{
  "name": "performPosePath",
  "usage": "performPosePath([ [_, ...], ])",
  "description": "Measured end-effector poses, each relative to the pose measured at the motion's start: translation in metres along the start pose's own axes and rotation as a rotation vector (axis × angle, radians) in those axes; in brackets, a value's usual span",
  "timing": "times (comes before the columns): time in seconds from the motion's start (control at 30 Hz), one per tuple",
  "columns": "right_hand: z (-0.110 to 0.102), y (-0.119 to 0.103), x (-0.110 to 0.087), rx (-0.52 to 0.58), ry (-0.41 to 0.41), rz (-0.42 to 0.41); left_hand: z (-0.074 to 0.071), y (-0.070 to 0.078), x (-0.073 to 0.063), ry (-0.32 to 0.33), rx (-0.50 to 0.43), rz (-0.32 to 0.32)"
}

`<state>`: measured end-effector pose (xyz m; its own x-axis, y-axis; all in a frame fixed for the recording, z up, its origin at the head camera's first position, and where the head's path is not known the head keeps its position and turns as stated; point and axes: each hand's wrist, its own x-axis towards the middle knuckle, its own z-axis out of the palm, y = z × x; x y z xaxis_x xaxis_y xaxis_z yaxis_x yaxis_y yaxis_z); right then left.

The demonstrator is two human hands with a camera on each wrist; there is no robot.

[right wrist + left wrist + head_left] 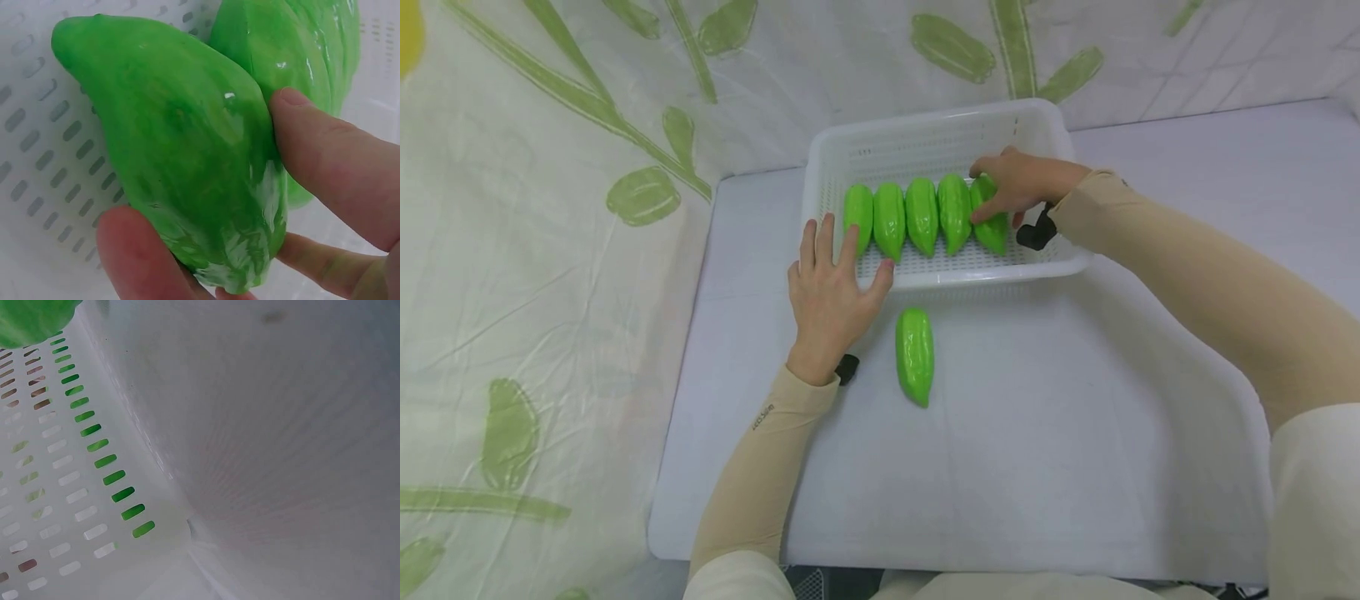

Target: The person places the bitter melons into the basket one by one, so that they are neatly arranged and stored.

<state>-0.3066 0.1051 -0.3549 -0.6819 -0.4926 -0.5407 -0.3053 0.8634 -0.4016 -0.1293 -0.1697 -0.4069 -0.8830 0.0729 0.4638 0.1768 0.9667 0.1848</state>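
A row of several shiny green gourd-shaped vegetables (922, 217) lies side by side in a white perforated plastic basket (955, 278). My right hand (1026, 182) grips the rightmost green gourd (181, 137), with thumb and fingers on opposite sides of it. That gourd leans against its neighbour (294, 50) in the right wrist view. Over the basket's front left rim, my left hand (827, 300) is spread with straight fingers, close to the leftmost gourd. Another green gourd (914, 358) lies on the table in front of the basket, its pointed end toward me.
The basket stands at the back of a table with a pale cloth (1037, 467). A white sheet with green leaf prints (565, 275) hangs behind and to the left. In the left wrist view, the slotted basket wall (150, 562) fills the left side.
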Motion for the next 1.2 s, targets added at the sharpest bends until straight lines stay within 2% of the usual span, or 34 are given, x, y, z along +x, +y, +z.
performPosePath([
  [0.37, -0.0008, 0.0002, -0.002, -0.042, 0.009, -0.015, -0.001, 0.0007, -0.0003, -0.012, -0.004, -0.006],
  [0.8, 0.003, -0.0012, -0.0015, -0.015, -0.033, 0.011, -0.0009, 0.0007, -0.0002, -0.003, -0.005, -0.009],
  [1.1, 0.0027, -0.0006, -0.0006, -0.008, -0.024, 0.032, -0.0006, 0.0002, -0.0006, -0.011, -0.005, -0.008],
  [1.2, 0.0033, -0.0007, -0.0019, -0.004, 0.002, 0.044, -0.0003, 0.0003, -0.0005, -0.011, -0.006, -0.008],
])
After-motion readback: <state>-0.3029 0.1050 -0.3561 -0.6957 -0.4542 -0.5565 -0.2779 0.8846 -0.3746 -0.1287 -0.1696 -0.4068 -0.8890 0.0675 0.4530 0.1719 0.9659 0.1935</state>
